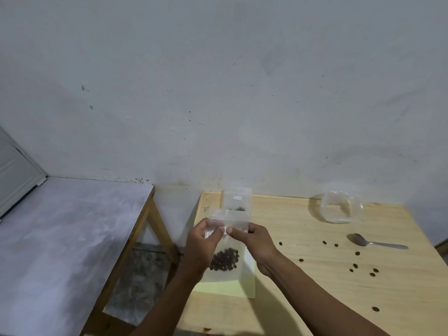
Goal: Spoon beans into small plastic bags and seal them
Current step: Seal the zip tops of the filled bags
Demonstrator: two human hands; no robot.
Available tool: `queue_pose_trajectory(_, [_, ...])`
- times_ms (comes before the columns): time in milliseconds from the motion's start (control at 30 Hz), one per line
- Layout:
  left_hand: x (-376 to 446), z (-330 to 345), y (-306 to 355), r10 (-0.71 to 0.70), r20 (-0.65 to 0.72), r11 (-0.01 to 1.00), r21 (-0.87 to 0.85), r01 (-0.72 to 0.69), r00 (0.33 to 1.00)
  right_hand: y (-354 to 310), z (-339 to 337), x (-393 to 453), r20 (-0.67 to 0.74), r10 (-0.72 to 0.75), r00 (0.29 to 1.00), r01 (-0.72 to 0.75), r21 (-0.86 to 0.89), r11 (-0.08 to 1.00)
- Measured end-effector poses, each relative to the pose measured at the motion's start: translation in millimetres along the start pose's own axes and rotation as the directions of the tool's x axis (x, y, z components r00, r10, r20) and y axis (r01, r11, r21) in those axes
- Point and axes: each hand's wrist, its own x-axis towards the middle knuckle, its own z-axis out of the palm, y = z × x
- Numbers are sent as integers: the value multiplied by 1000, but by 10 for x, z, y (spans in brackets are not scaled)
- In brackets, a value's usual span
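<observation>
A small clear plastic bag [226, 243] with dark beans [224, 259] in its lower part hangs upright above the wooden table's left side. My left hand [204, 241] pinches the bag's top strip from the left and my right hand [254, 241] pinches it from the right, thumbs nearly meeting. Behind it, another small bag [237, 200] with a few beans stands against the wall. A metal spoon [373, 241] lies on the table at the right, apart from both hands.
A clear, nearly empty plastic container or bag [339, 207] sits at the back right. Several loose beans [355, 266] are scattered over the wooden table [303, 299]. Flat bags or a pale sheet [228, 287] lie under my hands. A grey-topped table [60, 238] stands to the left across a gap.
</observation>
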Motion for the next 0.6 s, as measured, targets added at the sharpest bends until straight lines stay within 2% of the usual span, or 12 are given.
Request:
queue_pose_trajectory(67, [2,-39,15,-14,62,1000,-19,15,998,-6,-4,-14,34,28,999,-30,76,997])
queue_pose_trajectory(233, [35,-79,11,-57,121,997,-45,63,991,-22,32,-46,11,17,1000,-18,114,993])
queue_pose_trajectory(333, [52,-57,-22,-71,87,996,-48,75,994,-49,43,-51,10,10,1000,-12,127,992])
queue_pose_trajectory(433, [75,12,-40,-140,-7,983,-118,138,990,-37,11,-38,47,37,998,-43,136,990])
queue_pose_trajectory(500, [151,20,-86,-224,-75,961,-181,208,972,18,-53,-32,88,50,995,-59,102,993])
queue_pose_trajectory(600, [299,-14,-172,-305,-103,932,-235,275,947,117,-186,-49,192,113,975,-112,-19,994])
